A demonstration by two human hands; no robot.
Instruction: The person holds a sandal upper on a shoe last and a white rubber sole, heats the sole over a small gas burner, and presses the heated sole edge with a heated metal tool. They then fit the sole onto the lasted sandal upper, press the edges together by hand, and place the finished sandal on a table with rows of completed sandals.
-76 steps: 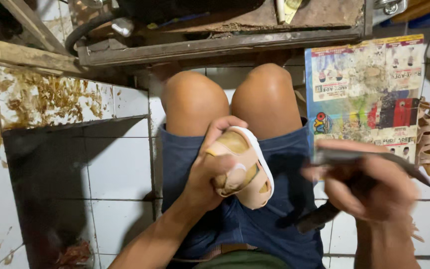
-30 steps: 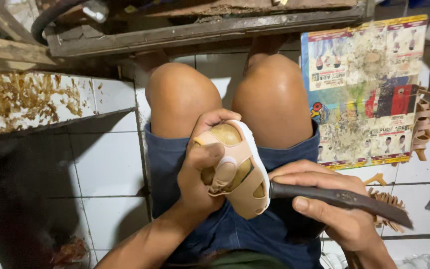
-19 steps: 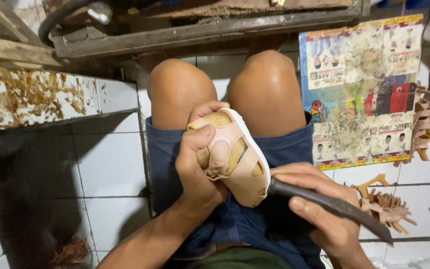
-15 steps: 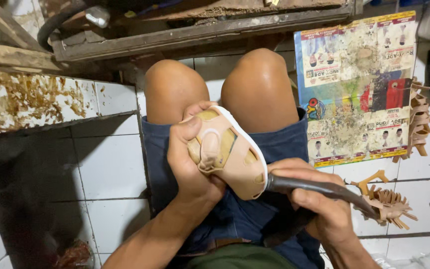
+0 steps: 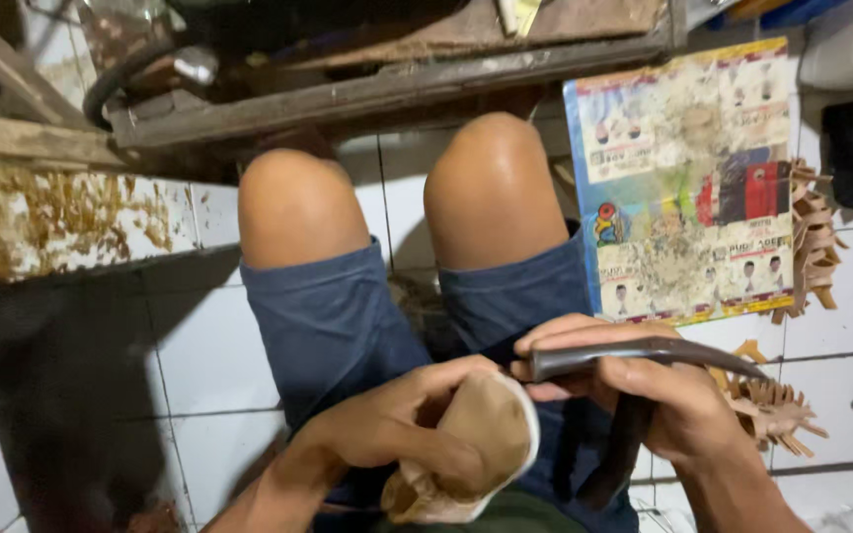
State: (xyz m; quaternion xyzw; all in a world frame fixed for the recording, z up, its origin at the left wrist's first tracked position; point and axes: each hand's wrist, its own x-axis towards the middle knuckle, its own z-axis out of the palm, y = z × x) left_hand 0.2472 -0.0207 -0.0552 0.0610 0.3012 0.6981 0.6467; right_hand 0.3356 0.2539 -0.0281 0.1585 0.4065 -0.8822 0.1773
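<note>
Seated over a white tiled floor point(image 5: 199, 345), I hold a tan shoe upper with a pale sole edge point(image 5: 471, 449) low in my lap, my left hand point(image 5: 387, 434) wrapped round its upper side, fingers clenched on the leather. My right hand point(image 5: 663, 400) grips a dark curved tool point(image 5: 644, 353), fingers closed round its handle, the near end of it just beside the shoe's rim and close to my left thumb. The risk, as I judge it, lies in that closeness: a slip of the tool off the rounded edge could drive it into my left hand or down onto my blue shorts point(image 5: 338, 316) and the bare knees beyond. The shoe rests on nothing firm, so a hard push might twist it in my grasp and mar the leather. Tan scraps point(image 5: 772, 410) litter the tiles at my right, beside a printed sheet smeared with glue point(image 5: 688, 178), and a stray foot could scatter them.
</note>
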